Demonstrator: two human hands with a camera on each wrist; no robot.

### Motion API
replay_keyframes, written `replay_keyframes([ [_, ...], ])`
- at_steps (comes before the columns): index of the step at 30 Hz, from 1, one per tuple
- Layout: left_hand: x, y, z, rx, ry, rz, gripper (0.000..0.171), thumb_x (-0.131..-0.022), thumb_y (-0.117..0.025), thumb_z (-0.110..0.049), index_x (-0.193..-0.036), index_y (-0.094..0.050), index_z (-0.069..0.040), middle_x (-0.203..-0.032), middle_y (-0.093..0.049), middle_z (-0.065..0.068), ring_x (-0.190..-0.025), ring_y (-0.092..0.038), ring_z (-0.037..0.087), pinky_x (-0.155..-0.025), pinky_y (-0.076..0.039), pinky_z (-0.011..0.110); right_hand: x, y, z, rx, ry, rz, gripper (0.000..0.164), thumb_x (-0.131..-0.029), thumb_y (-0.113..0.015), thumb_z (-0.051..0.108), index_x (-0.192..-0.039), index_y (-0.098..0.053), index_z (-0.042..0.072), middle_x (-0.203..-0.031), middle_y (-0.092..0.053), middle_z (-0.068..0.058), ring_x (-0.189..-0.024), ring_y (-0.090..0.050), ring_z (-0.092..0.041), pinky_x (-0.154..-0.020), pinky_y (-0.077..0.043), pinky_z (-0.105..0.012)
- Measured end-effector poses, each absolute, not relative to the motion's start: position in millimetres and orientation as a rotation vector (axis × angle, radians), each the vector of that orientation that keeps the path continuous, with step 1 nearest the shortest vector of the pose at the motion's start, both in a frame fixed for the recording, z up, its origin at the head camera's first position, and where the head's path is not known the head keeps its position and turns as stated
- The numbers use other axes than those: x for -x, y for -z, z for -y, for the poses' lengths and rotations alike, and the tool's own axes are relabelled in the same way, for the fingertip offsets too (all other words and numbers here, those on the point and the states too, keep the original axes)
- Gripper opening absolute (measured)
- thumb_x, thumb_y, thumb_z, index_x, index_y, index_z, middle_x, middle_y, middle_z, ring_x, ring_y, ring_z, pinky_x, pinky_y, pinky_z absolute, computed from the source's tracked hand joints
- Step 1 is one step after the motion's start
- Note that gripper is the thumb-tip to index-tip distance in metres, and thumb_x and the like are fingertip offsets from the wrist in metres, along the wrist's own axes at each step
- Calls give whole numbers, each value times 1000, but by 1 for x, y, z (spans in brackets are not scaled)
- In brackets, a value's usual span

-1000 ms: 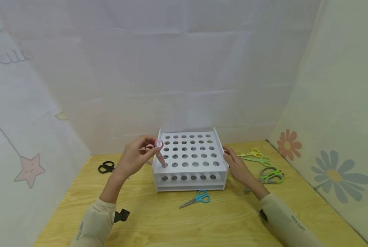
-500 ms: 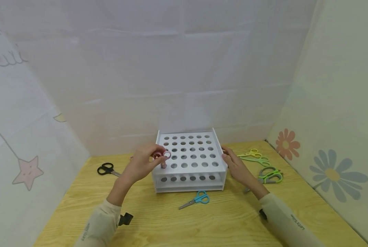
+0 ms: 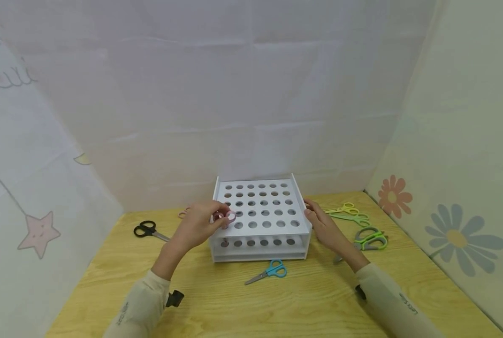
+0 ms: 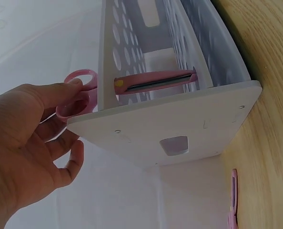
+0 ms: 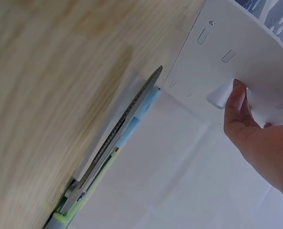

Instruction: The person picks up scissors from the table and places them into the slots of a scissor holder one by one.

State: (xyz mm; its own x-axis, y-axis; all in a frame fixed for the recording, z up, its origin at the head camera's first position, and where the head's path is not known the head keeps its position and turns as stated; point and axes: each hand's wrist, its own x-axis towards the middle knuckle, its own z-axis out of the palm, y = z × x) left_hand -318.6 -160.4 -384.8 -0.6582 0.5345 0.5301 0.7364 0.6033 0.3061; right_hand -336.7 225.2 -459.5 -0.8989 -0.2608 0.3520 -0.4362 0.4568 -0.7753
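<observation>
A pair of pink scissors stands in a front-left hole of the white two-shelf rack. Its closed blades pass down through the top shelf, and the tip reaches the lower perforated shelf in the left wrist view. Around its pink handles, just above the top shelf, my left hand pinches with thumb and fingers. My right hand holds the rack's right side panel, fingertips at the cut-out opening.
Black-handled scissors and a second pink pair lie left of the rack. Blue scissors lie in front. At right lie yellow scissors, pale green scissors and green-grey scissors. White sheeting hangs behind.
My left hand has moved right and down, lowering the pink scissors from above the rack into the front-left hole. The right hand stays on the side panel.
</observation>
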Motion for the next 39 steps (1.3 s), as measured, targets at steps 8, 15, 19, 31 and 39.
replay_keyframes([
  [8, 322, 391, 156, 993, 651, 2500, 18, -92, -77, -10, -109, -73, -7, -89, -67, -6, -77, -61, 5, -66, -52, 26, 339, 459, -228, -615, -1405, 2531, 57, -112, -31, 40, -159, -30, 8, -144, -48, -26, -127, -50, -42, -104, -39, -61],
  [15, 321, 390, 155, 962, 591, 2519, 20, -95, -74, -16, -113, -73, -8, -92, -69, -6, -79, -63, 6, -67, -52, 27, 340, 458, -229, -617, -1403, 2539, 58, -111, -31, 41, -159, -28, 9, -146, -46, -26, -129, -49, -43, -105, -38, -62],
  [19, 321, 390, 156, 959, 596, 2536, 23, -96, -73, -20, -116, -71, -9, -93, -69, -6, -81, -64, 5, -70, -53, 27, 340, 458, -229, -623, -1408, 2537, 58, -111, -31, 41, -159, -29, 8, -145, -48, -26, -127, -51, -43, -103, -40, -61],
  [31, 327, 387, 170, 880, 841, 2508, 37, -105, -56, -37, -129, -64, -10, -112, -66, 0, -100, -62, 18, -82, -53, 43, 338, 463, -233, -624, -1421, 2514, 56, -112, -32, 38, -158, -30, 7, -142, -51, -26, -125, -53, -42, -103, -40, -61],
  [39, 353, 403, 214, 717, 928, 2369, 34, -107, -54, -30, -129, -64, -6, -118, -64, 6, -102, -61, 22, -84, -52, 45, 342, 464, -233, -627, -1418, 2519, 55, -112, -33, 37, -158, -31, 8, -142, -51, -25, -125, -53, -42, -102, -40, -60],
])
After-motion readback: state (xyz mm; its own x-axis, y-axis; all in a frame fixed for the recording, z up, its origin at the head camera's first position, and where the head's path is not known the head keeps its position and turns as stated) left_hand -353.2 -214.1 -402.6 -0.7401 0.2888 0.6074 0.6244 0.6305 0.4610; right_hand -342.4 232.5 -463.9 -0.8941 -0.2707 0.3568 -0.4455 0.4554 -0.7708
